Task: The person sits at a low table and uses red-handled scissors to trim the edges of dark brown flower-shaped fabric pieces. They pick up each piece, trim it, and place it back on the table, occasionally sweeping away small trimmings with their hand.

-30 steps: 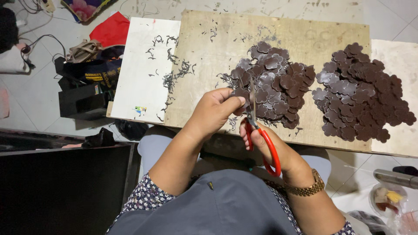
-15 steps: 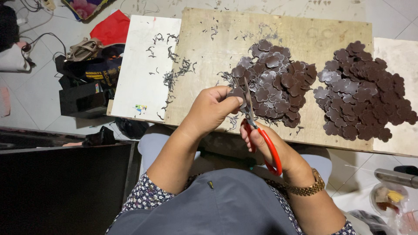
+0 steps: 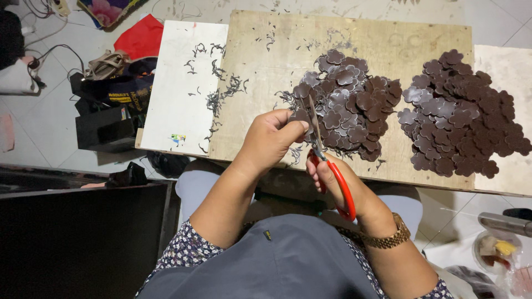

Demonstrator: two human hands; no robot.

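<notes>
Pale floor tiles surround a worn plywood board [image 3: 354,44] that lies ahead of the person's lap, flanked by a white panel [image 3: 177,94] to the left of the hands and a paler panel [image 3: 507,63] to the right. Both hands meet just short of the board's near edge. The left hand [image 3: 271,141] is closed, its fingertips pinching a small brown flower-shaped piece [image 3: 299,115] at the thumb. The right hand [image 3: 338,180] is wrapped around the red handles of a pair of scissors [image 3: 324,160], fingers through the loops; the blades point away from the body and rise beside the pinched piece, though whether they are actually biting into it is hard to tell from this angle. A gold watch [image 3: 388,238] circles the right wrist.

Just beyond the hands, touching the tip of the blades in the view, a heap of the same brown flower-shaped pieces [image 3: 349,105] is spread on the board. A second, darker heap [image 3: 463,119] sits well to the right of the right hand, reaching onto the paler panel. Thin curled dark trimmings [image 3: 219,97] are scattered ahead and to the left of the left hand, across the seam between board and white panel.

Farther left of the left hand, on the floor, lie a red cloth [image 3: 144,36], a tan bag [image 3: 105,63] and a black box [image 3: 105,127].
</notes>
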